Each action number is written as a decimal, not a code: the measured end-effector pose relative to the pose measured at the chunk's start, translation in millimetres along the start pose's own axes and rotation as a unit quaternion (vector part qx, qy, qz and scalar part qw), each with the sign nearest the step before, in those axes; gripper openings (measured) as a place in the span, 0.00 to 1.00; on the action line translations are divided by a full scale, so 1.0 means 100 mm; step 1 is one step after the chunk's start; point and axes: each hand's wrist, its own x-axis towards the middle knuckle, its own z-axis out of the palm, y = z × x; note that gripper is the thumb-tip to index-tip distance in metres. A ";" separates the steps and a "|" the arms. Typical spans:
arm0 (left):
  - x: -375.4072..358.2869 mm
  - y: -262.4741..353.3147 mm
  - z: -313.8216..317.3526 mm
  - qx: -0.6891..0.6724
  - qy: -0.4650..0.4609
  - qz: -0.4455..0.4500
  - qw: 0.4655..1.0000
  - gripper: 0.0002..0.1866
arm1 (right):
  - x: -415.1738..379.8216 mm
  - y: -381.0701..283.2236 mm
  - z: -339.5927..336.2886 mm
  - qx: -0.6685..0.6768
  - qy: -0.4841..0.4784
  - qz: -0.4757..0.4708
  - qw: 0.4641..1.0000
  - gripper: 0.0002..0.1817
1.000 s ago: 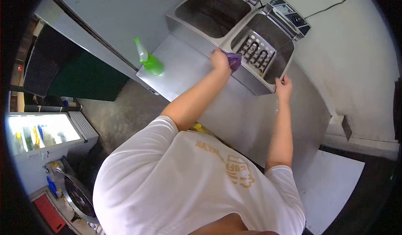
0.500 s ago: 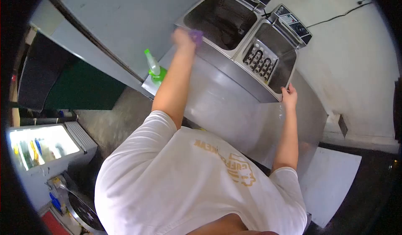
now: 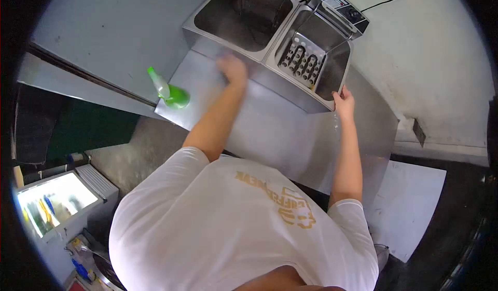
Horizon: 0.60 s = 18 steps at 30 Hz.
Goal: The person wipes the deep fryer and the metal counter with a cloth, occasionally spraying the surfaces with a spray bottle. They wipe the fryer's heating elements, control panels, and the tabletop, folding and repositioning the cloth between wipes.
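Observation:
My left hand [image 3: 232,69] is smeared by motion in front of the fryer's front wall, low over the steel tabletop. Its fingers are blurred, and I cannot make out whether it holds anything. With my right hand [image 3: 344,104] I grip the front right corner of the double-tank steel deep fryer [image 3: 290,86], thumb and fingers over the rim. A perforated plate [image 3: 301,68] and a dark heating coil lie in the right tank. The left tank [image 3: 244,16] shows a dark, wet-looking inside.
A green spray bottle [image 3: 177,98] stands at the left end of the steel table [image 3: 270,130]. A grey panel [image 3: 114,31] rises behind it. Control boxes [image 3: 340,5] sit at the fryer's back, with a black cable along the wall. A lit display fridge [image 3: 57,200] is at lower left.
My left hand has moved down from the fryer's front left rim to its front wall. The purple cloth seen at it before no longer shows. My right hand stays at the corner; the view has shifted.

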 end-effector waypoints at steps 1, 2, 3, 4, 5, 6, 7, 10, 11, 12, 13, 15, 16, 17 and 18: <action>-0.34 -0.14 0.12 0.012 -0.023 -0.024 0.999 0.25 | -0.01 0.01 -0.02 -0.002 -0.006 0.000 1.000 0.23; -0.54 -0.52 0.24 -0.040 -0.088 -0.034 0.995 0.24 | -0.04 -0.09 -0.01 -0.038 0.010 -0.021 0.999 0.24; -0.81 -0.57 0.31 -0.047 -0.101 -0.087 0.990 0.24 | -0.07 -0.18 -0.01 -0.074 0.025 -0.042 0.996 0.24; -1.11 -0.61 0.38 -0.084 -0.116 -0.120 0.982 0.23 | -0.09 -0.23 -0.01 -0.075 0.022 -0.044 0.996 0.24; -1.36 -0.64 0.45 -0.121 -0.131 -0.152 0.972 0.22 | -0.11 -0.27 -0.02 -0.042 0.007 -0.012 0.999 0.24; -1.52 -0.74 0.52 -0.122 -0.128 -0.151 0.973 0.22 | -0.10 -0.28 -0.03 -0.009 -0.008 0.020 1.000 0.24; -1.64 -0.86 0.57 -0.104 -0.138 -0.131 0.976 0.21 | -0.05 -0.14 -0.02 -0.009 -0.010 0.018 1.000 0.24; -1.73 -0.87 0.48 -0.056 -0.144 -0.114 0.982 0.20 | 0.04 0.11 0.05 -0.044 0.014 -0.026 0.999 0.23; -1.61 -0.91 0.45 -0.074 -0.153 -0.131 0.977 0.20 | 0.06 0.16 0.05 -0.046 0.014 -0.027 0.998 0.24; -1.45 -0.99 0.45 -0.091 -0.164 -0.148 0.971 0.21 | 0.07 0.17 0.05 -0.048 0.017 -0.027 0.998 0.24; -1.17 -1.08 0.45 -0.042 -0.121 -0.171 0.977 0.19 | 0.06 0.15 0.04 -0.046 0.020 -0.026 0.998 0.24; -0.32 -1.64 0.43 0.012 -0.130 -0.017 0.991 0.19 | 0.01 0.03 0.03 -0.065 0.021 -0.040 0.997 0.22; 0.09 -1.91 0.42 0.038 -0.126 0.059 0.990 0.19 | -0.02 0.02 0.02 -0.067 0.022 -0.037 0.997 0.22; 0.57 -2.11 0.38 0.019 -0.110 0.155 0.982 0.18 | -0.02 0.01 0.02 -0.062 0.022 -0.036 0.997 0.21; 0.99 -2.04 0.33 -0.020 -0.066 0.189 0.980 0.18 | 0.00 -0.01 0.03 -0.056 0.023 -0.036 0.998 0.20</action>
